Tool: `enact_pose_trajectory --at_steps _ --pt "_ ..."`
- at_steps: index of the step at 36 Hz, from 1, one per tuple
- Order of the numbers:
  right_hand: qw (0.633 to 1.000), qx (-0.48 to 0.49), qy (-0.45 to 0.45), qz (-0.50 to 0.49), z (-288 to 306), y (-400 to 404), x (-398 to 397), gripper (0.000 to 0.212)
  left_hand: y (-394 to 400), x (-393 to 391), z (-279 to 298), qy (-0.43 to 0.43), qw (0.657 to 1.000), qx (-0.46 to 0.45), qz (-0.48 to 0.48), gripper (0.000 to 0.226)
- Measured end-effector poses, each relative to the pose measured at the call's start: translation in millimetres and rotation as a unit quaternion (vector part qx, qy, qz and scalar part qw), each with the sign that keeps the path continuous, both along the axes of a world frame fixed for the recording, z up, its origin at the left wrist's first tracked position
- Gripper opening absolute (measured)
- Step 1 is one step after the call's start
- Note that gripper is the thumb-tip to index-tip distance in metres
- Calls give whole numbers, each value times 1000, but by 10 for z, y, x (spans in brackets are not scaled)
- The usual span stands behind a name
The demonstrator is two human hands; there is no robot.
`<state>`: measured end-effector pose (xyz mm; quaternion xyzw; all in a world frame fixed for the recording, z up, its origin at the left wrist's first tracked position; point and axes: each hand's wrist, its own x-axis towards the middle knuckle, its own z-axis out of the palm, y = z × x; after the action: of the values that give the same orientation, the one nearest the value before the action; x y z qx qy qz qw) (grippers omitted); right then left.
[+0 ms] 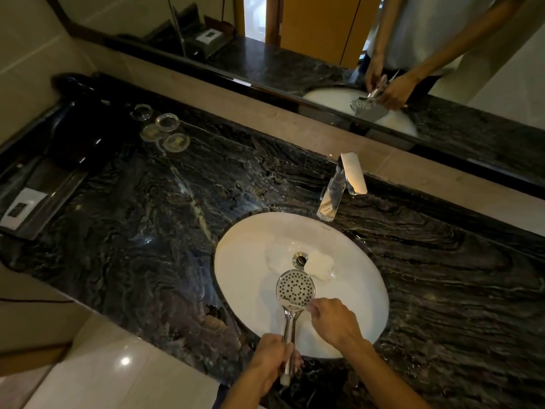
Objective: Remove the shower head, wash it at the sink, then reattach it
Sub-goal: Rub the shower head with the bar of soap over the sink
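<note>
Here the chrome shower head (295, 288) faces up, nozzles dark.

In my left hand (272, 357) the shower head (295, 290) was glossy chrome metal, held over a smooth white glazed sink (244, 261) set in polished dark marble counter (147, 216).

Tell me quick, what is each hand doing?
Left hand: closed around the shower head handle.
Right hand: pinched at the spray face; what it holds cannot be told.
</note>
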<state>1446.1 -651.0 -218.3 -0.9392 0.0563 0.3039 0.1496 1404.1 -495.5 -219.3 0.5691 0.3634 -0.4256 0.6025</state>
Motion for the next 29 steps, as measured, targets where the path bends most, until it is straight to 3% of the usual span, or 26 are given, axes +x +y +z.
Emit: enact_pose_trajectory --at_steps 7,17,24,29 --pt "993 -30 -92 -61 113 -66 388 29 -7 -12 -36 -5 1000 -3 -2 14" --pt "999 28 22 -10 -49 -31 83 28 -1 15 -115 12 1000 -3 7 17" --pt "993 12 -62 -99 44 -113 404 30 12 -19 -128 8 1000 -12 7 13" --pt "999 17 -7 -45 -16 34 231 32 21 -15 -136 12 1000 -8 16 15"
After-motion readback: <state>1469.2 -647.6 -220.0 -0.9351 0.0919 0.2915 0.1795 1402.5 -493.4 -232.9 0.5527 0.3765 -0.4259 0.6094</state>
